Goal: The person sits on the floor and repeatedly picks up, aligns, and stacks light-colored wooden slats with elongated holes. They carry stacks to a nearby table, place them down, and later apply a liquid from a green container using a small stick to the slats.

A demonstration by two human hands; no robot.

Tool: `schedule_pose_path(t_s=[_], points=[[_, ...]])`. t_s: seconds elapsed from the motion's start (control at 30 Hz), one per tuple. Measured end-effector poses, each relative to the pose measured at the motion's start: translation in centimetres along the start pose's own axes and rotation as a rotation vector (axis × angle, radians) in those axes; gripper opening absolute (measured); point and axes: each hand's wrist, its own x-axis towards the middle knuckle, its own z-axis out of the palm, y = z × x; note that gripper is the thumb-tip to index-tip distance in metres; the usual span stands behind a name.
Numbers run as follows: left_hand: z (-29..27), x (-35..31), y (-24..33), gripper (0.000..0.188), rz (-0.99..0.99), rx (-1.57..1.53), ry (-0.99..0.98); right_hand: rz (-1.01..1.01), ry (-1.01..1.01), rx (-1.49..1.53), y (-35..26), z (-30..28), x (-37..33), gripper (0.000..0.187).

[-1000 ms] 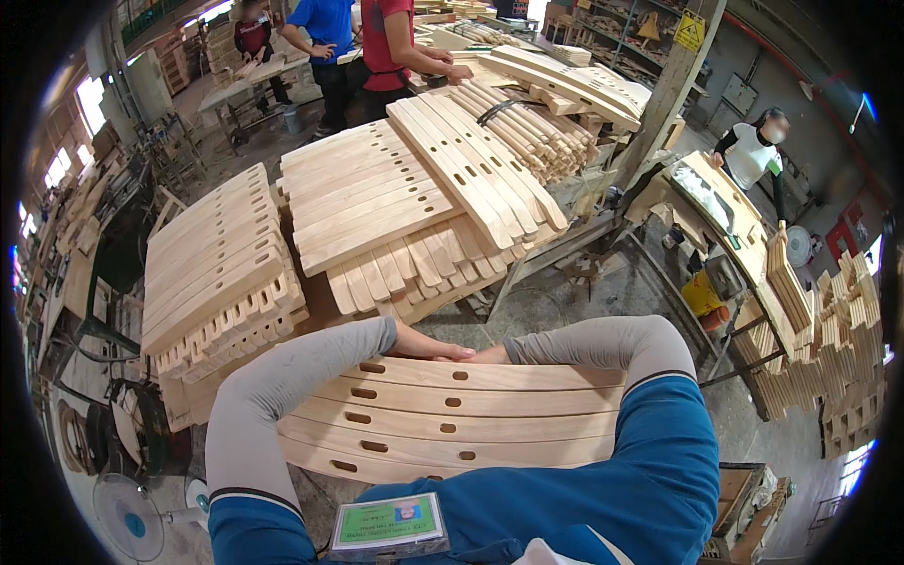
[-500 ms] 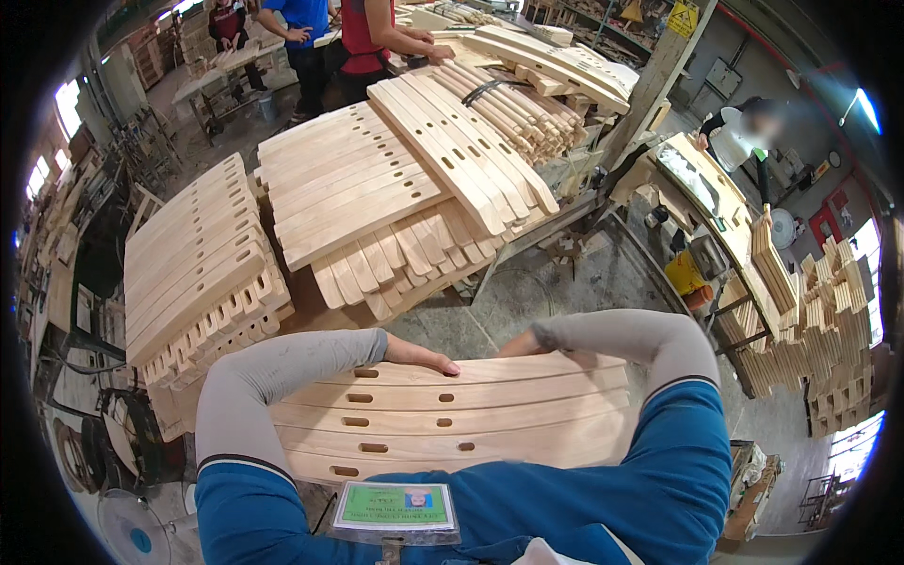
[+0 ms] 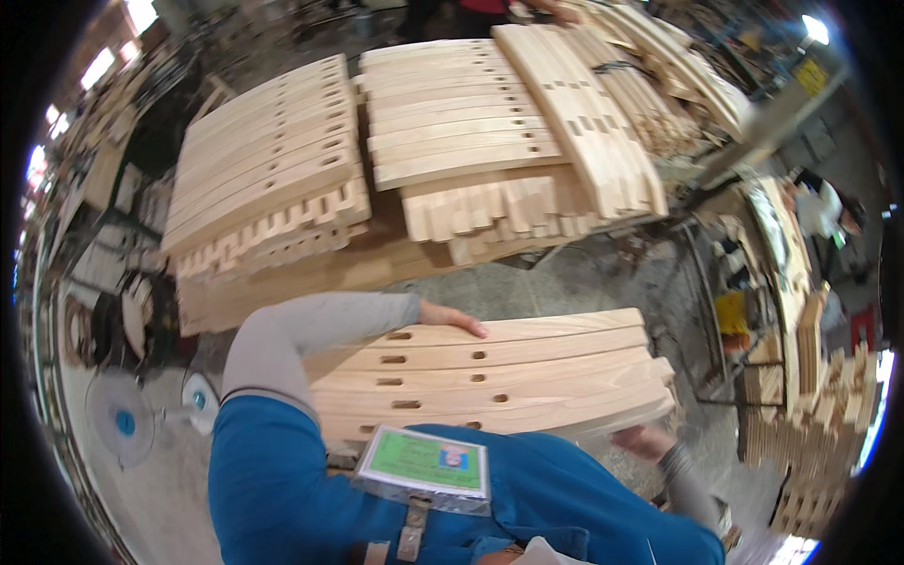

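In front of my body lies a stack of pale, gently curved wooden slats (image 3: pixel 565 363), side by side, with oblong slots through them. At the far edge my left hand (image 3: pixel 452 318) grips the slats, its thumb on the top face and its other fingers hidden behind. My right hand (image 3: pixel 645 441) is by the near right corner of the stack, smeared by motion. Its fingers point toward the slats' underside edge; whether they touch is not clear.
Beyond stands a bench with a stack of slotted slats (image 3: pixel 264 151) at left, another stack (image 3: pixel 452 113) in the middle and longer boards (image 3: pixel 584 122) laid across it. At left is a fan (image 3: pixel 121 419). A co-worker (image 3: pixel 819 212) stands far right, near stacked wood pieces (image 3: pixel 810 443).
My right hand has left the far edge of the slats and come round to their near right corner. The left hand stays on the far edge. The view has turned, with the bench stacks shifting right.
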Motion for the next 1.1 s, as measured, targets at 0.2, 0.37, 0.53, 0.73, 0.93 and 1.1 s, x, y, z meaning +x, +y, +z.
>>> schedule_pose_path(t_s=[0.2, 0.37, 0.53, 0.73, 0.93, 1.1], points=[[0.3, 0.0, 1.3, 0.055, 0.010, 0.054, -0.024, -0.305, -0.040, -0.286, 2.7, 13.4, 10.0, 0.075], [0.0, -0.7, 2.3, 0.058, 0.028, 0.096, -0.049, -0.387, -0.082, -0.332, 1.8, 16.3, 12.9, 0.072], [0.8, -3.2, 3.7, 0.062, 0.180, 0.146, 0.152, -0.442, -0.143, -0.374, 0.8, 18.7, 13.5, 0.068], [-0.2, -6.3, 1.8, 0.058, 0.267, -0.020, 0.128, -0.523, -0.287, -0.407, -2.0, 21.6, 14.8, 0.065], [-0.6, -10.2, 1.3, 0.058, 0.332, -0.139, 0.299, -0.565, -0.399, -0.375, -7.5, 24.7, 17.0, 0.058], [-2.4, -13.3, 0.9, 0.057, 0.556, -0.215, 0.454, -0.558, -0.561, -0.321, -12.2, 27.6, 19.1, 0.050]])
